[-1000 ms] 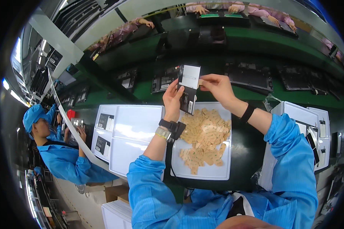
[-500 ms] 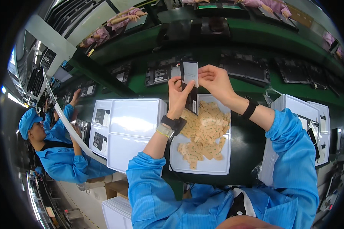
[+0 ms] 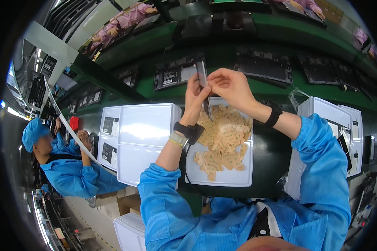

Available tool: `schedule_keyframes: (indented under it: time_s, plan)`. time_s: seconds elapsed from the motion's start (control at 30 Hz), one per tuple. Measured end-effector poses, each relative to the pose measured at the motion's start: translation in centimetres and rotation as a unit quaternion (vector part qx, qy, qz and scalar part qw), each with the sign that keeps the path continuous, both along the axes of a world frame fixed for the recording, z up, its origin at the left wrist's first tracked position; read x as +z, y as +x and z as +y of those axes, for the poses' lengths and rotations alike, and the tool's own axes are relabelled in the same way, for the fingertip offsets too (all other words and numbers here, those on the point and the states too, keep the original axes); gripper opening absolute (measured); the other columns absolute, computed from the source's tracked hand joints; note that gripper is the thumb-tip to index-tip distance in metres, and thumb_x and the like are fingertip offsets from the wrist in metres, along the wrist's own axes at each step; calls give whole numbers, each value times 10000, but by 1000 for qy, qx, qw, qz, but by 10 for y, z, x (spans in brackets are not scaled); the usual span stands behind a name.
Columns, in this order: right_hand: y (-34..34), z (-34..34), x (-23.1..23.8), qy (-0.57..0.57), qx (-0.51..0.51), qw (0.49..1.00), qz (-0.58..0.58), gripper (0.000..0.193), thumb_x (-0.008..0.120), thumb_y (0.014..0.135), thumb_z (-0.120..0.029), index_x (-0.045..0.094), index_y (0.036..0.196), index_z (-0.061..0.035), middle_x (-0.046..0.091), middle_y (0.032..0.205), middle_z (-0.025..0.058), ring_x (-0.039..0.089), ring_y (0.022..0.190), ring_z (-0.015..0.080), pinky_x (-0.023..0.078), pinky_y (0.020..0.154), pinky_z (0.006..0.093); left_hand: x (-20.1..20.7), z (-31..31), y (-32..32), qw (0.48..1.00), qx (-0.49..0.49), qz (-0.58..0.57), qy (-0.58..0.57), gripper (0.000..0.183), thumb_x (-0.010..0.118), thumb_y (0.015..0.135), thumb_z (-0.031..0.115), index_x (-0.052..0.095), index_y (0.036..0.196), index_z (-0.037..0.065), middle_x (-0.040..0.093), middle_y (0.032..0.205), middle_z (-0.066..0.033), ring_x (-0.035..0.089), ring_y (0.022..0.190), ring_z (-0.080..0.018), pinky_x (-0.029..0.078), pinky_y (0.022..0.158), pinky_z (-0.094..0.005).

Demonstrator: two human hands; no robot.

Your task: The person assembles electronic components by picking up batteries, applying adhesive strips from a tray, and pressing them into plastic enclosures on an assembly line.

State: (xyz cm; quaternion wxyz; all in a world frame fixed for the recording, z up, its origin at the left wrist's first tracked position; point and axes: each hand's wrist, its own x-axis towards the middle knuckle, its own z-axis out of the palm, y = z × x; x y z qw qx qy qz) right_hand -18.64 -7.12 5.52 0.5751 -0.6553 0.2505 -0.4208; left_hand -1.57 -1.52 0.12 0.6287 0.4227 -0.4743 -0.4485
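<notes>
A thin flat battery pack (image 3: pixel 202 73), dark with a pale grey face, is gripped upright in my left hand (image 3: pixel 192 102). It is turned nearly edge-on. My right hand (image 3: pixel 234 87) is closed in a pinch against the pack's right edge; anything between its fingertips is too small to make out. Below both hands lies a white tray (image 3: pixel 243 180), heaped with small tan paper-like pieces (image 3: pixel 224 136) bearing green marks. The pack's lower end hangs over that heap.
White divided trays (image 3: pixel 146 125) stand at left, two dark packs (image 3: pixel 109 126) in their compartments. Stacked trays (image 3: pixel 301 159) are on the right. Open tablet-like housings (image 3: pixel 264 69) line the green bench behind. A co-worker in blue (image 3: pixel 71 167) works at left; people in pink sleeves (image 3: pixel 132 16) work across.
My left hand has turned the battery pack from showing its broad face to nearly edge-on. My right hand has moved slightly left along it. The co-worker at left has lowered a raised hand.
</notes>
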Motion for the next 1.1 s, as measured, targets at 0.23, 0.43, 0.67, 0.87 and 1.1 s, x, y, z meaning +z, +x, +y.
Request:
schedule_keyframes:
  time_s: [0.23,0.43,0.67,0.87,1.1]
  plan:
    - [-10,-44,-10,-188,-183,959,112,156,727,873,-99,768,986,2,763,829,123,747,784,154,593,739,286,4,-9,10,991,58,118,2,633,561,1038,487,390,1443,32,556,1396,-244,617,1256,-354,552,1009,-494]
    - [8,32,0,-143,-38,988,53,124,716,900,-46,758,992,26,737,844,114,739,758,182,603,736,298,2,-3,-5,989,129,74,12,732,692,1001,361,294,1470,-36,583,1348,-202,650,1193,-279,548,909,-374]
    - [6,8,-2,-29,-2,998,48,121,688,917,-9,754,1001,48,785,913,100,736,763,117,587,711,257,1,-4,1,983,84,160,-13,646,662,1012,380,347,1438,11,599,1294,-196,666,1177,-331,577,941,-416]
    - [6,16,-11,-200,-17,978,64,130,746,877,-56,773,999,-20,715,859,106,716,767,157,581,713,296,2,-7,18,959,148,240,-38,603,668,1006,393,377,1375,16,594,1240,-200,670,1143,-350,588,965,-489]
    - [12,25,8,-76,11,992,101,127,693,874,-2,786,959,-21,719,863,115,730,776,171,577,703,298,19,-4,17,965,111,238,-24,633,616,990,523,418,1356,46,585,1218,-190,643,1142,-369,554,998,-534]
